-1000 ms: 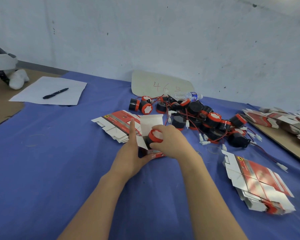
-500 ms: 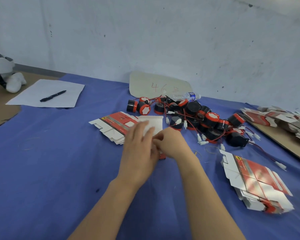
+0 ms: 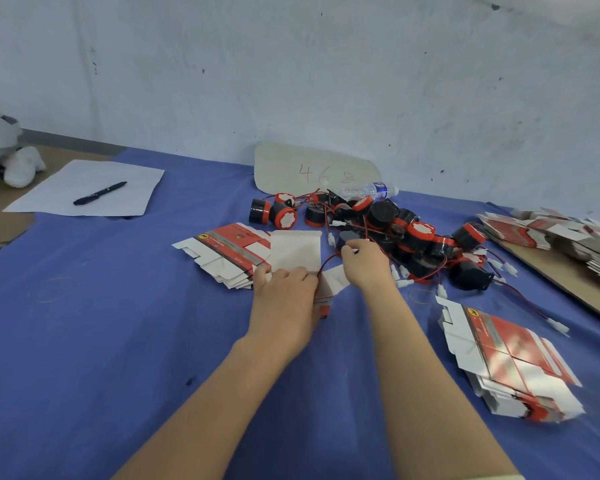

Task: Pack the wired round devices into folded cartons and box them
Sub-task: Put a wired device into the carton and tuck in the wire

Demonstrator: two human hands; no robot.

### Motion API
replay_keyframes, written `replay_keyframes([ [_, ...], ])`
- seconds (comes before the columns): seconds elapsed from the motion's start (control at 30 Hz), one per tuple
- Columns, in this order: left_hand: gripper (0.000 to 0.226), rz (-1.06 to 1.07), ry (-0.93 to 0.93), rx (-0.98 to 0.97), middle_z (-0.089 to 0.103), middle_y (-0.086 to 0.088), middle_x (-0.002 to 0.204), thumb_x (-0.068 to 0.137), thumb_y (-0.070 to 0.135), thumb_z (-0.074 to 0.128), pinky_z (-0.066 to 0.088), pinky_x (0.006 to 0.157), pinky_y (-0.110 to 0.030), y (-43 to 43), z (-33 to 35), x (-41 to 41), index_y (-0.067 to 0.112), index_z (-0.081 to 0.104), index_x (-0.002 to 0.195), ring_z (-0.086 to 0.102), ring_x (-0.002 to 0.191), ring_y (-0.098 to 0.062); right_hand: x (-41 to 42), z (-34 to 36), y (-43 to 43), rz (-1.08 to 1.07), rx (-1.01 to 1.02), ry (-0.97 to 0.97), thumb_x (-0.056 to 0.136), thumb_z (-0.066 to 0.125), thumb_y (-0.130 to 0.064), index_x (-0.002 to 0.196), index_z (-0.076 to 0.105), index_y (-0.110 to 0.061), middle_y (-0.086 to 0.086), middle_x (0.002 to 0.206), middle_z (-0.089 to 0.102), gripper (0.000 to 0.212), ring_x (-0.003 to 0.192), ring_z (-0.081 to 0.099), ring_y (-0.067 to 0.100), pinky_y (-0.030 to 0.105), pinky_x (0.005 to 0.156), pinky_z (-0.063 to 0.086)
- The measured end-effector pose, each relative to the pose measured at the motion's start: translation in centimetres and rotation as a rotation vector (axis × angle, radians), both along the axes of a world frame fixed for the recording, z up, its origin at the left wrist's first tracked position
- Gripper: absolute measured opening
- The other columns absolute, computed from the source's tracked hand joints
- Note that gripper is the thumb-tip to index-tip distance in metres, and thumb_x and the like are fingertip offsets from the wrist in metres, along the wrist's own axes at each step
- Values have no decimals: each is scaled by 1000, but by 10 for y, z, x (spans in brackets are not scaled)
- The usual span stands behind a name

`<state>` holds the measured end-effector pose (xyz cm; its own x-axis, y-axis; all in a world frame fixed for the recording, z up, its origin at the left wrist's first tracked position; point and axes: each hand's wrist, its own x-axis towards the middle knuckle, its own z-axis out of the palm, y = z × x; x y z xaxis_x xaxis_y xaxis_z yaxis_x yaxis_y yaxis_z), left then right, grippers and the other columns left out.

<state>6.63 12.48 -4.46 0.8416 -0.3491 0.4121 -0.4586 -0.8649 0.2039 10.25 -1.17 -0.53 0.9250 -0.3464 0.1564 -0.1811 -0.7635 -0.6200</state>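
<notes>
While the left hand [image 3: 284,294] grips the carton [image 3: 297,251] at mid-bench [image 3: 101,323] — lid flap up — the right hand [image 3: 364,263] pinches the red wire [image 3: 327,259] looping out of it. The device pile [image 3: 395,230] lies just behind; the packed device is hidden.

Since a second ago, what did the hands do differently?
The right hand let go of the round device, now hidden, and moved toward the pile, pinching a red wire. The left hand slid over the carton and grips it. Pile and flat cartons stayed.
</notes>
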Motion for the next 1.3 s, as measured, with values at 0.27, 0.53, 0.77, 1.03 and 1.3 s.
replay_keyframes([
  [0.27, 24, -19, -61, -147, 56, 15, 123, 96, 31, 48, -7, 108, -37, 6, -13, -3, 30, 57, 118, 41, 122, -9, 6, 6, 5, -74, 591, -303, 91, 60, -19, 113, 62, -1, 10, 99, 64, 28, 82, 55, 16, 26, 73, 44],
  [0.53, 23, 27, -38, -198, 48, 8, 123, 94, 35, 54, -3, 113, -41, 10, -18, 3, 33, 59, 117, 33, 128, -15, -19, 2, 22, 127, 568, -380, 95, 55, -14, 110, 53, -15, -3, 73, 65, 16, 53, 57, 0, 22, 59, 50],
  [0.77, 21, 36, -30, -202, 49, 9, 117, 95, 36, 53, 0, 111, -41, 11, -21, 6, 33, 57, 115, 44, 116, -13, -32, -18, 22, 35, 422, -333, 91, 59, -17, 102, 63, -17, 0, 86, 68, 12, 71, 60, 9, 21, 68, 53],
  [1.03, 22, 46, -34, -194, 49, 8, 116, 95, 37, 52, -2, 111, -41, 9, -23, 6, 32, 57, 116, 45, 115, -14, -32, -21, 21, 29, -81, -191, 95, 55, -18, 111, 65, -16, 6, 109, 61, 19, 99, 54, 22, 29, 73, 40],
  [1.3, 42, 91, 0, -255, 56, 6, 124, 92, 42, 56, 3, 112, -40, 8, -23, 6, 23, 41, 127, 51, 117, -16, -34, -18, 25, 120, -125, -177, 89, 49, 2, 99, 73, -6, 1, 107, 41, 27, 102, 46, 25, 29, 71, 39],
])
